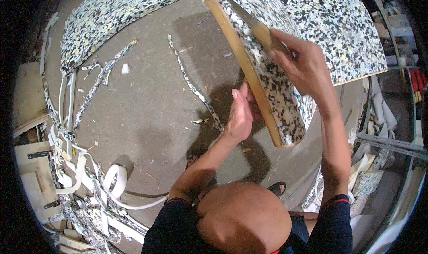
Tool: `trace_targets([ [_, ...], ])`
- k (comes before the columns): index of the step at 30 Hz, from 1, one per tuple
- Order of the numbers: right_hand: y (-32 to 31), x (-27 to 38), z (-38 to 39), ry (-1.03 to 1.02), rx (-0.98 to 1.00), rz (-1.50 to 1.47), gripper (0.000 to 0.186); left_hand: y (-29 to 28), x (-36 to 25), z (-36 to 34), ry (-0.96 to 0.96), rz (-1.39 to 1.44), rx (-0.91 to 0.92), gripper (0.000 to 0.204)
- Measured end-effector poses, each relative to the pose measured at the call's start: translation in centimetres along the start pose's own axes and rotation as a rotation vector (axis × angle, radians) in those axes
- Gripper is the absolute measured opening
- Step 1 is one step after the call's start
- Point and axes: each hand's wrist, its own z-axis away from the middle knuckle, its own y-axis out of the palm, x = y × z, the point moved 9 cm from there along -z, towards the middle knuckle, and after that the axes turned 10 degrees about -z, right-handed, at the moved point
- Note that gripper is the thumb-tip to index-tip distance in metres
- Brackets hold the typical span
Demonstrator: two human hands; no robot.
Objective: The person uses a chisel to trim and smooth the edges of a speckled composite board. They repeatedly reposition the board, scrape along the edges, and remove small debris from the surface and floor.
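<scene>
My right hand is closed round the handle of a long-bladed knife. The blade lies along the upper side of a tilted board padded with speckled foam. This foam is a mix of black, white and pale blue chips, and its cut side shows above the bare wooden edge. Against the underside of that wooden edge rests my left hand, its thumb and fingers apart; some of its fingers are partly hidden by the board.
More speckled foam slabs lie at the far left and at the right. Thin foam offcuts are scattered over the concrete floor. At lower left, white strips and scraps are heaped beside wooden boards. Shelving stands at the right edge.
</scene>
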Motion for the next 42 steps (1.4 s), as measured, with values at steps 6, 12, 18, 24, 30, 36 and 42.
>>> trace_targets([
  [6,-0.4,-0.8,2.5,-0.004,0.018,-0.071,0.044,0.2,-0.7,0.0,0.011,-0.019,0.004,0.097],
  [12,-1.3,-1.1,4.8,-0.041,-0.007,-0.143,0.045,0.9,-1.7,-0.1,0.058,-0.086,-0.003,0.1],
  [18,-0.8,-1.0,3.3,-0.027,0.042,-0.165,0.045,0.3,-1.1,-0.1,0.025,-0.035,-0.037,0.102],
  [24,-1.4,-1.8,7.4,0.053,0.075,-0.235,0.046,0.0,-0.6,-0.2,0.024,-0.002,-0.07,0.104],
  [30,-0.7,-2.5,4.8,-0.007,0.093,-0.136,0.047,0.0,-0.8,-0.1,-0.03,-0.007,-0.041,0.108],
  [36,-2.0,-3.4,10.4,0.241,0.13,-0.245,0.046,0.2,-0.8,0.1,-0.045,0.021,-0.033,0.11],
  [42,-2.1,-2.0,7.9,-0.058,0.063,-0.182,0.048,0.0,-0.7,0.0,-0.038,-0.02,-0.04,0.11],
])
